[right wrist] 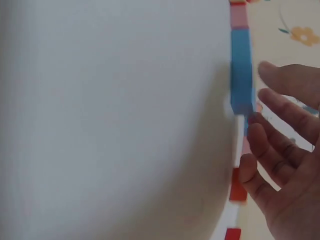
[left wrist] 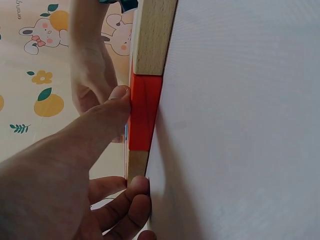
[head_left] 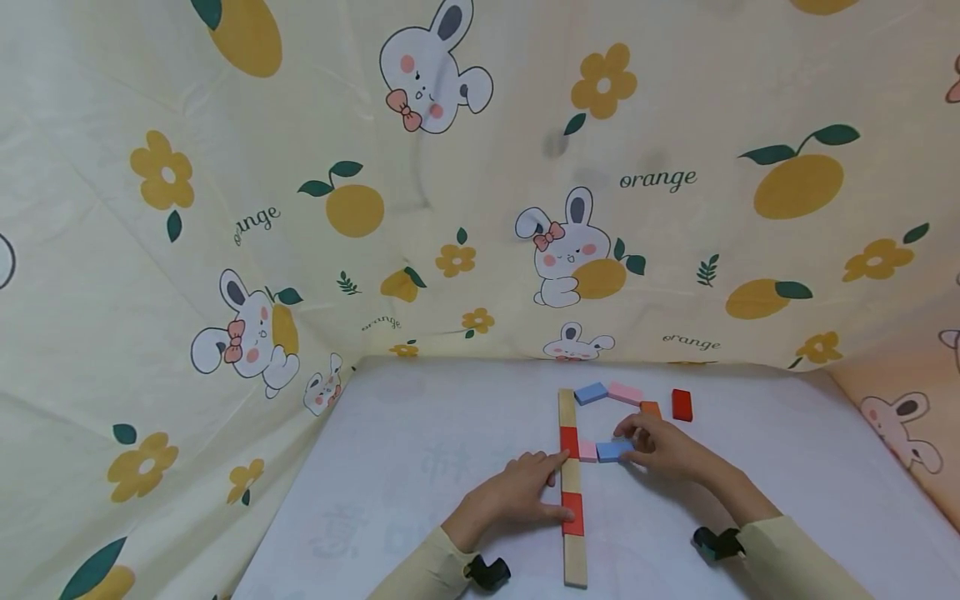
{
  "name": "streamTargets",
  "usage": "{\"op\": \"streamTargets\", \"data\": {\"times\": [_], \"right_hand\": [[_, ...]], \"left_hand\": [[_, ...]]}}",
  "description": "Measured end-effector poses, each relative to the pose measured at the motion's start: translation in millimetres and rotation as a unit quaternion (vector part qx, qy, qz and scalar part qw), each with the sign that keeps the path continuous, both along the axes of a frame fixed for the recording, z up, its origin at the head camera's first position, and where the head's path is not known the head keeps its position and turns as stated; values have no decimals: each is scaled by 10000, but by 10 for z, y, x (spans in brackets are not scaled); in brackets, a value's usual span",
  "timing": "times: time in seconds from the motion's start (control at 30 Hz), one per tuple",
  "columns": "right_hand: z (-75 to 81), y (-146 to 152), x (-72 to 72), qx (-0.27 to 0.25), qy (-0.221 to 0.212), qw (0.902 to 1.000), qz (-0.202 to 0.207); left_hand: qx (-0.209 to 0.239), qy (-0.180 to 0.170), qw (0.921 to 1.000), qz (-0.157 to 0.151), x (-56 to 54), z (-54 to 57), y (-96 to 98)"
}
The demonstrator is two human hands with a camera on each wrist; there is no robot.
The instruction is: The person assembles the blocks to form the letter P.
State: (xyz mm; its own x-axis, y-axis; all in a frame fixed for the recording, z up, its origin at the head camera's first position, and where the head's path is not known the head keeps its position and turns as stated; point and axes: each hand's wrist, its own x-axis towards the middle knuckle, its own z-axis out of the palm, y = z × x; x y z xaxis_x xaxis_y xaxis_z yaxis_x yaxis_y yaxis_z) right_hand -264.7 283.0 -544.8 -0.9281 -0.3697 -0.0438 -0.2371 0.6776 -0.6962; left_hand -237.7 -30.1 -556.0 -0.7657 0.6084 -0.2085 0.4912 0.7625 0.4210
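Note:
A straight column of wooden (head_left: 575, 562) and red blocks lies end to end on the white table. My left hand (head_left: 513, 492) rests at its left side, index fingertip at the upper red block (head_left: 569, 440) and thumb on the lower red block (left wrist: 145, 112). From the column, a pink block (head_left: 587, 452) and a blue block (head_left: 611, 452) extend rightward. Over the blue block's right end is my right hand (head_left: 663, 450), thumb and fingers parted. In the right wrist view its fingertips sit just beside that blue block (right wrist: 241, 70), not wrapped round it.
Near the column's top, another blue block (head_left: 590, 393), a pink block (head_left: 625, 392) and a partly covered orange block (head_left: 649, 408) form a bent row. A separate red block (head_left: 682, 404) lies farther right. A patterned curtain (head_left: 480, 208) hangs behind the table.

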Motion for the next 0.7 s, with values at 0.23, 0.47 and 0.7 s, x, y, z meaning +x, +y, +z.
{"op": "streamTargets", "data": {"times": [0.23, 0.47, 0.7], "right_hand": [[105, 216, -47, 17, 714, 9947, -739], [133, 480, -127, 39, 884, 9818, -1679], [123, 755, -255, 186, 505, 9856, -1603]], "left_hand": [[25, 85, 9999, -62, 1, -9, -4], [34, 58, 10000, -65, 7, -1, -3], [65, 62, 9999, -110, 5, 5, -5]]}}
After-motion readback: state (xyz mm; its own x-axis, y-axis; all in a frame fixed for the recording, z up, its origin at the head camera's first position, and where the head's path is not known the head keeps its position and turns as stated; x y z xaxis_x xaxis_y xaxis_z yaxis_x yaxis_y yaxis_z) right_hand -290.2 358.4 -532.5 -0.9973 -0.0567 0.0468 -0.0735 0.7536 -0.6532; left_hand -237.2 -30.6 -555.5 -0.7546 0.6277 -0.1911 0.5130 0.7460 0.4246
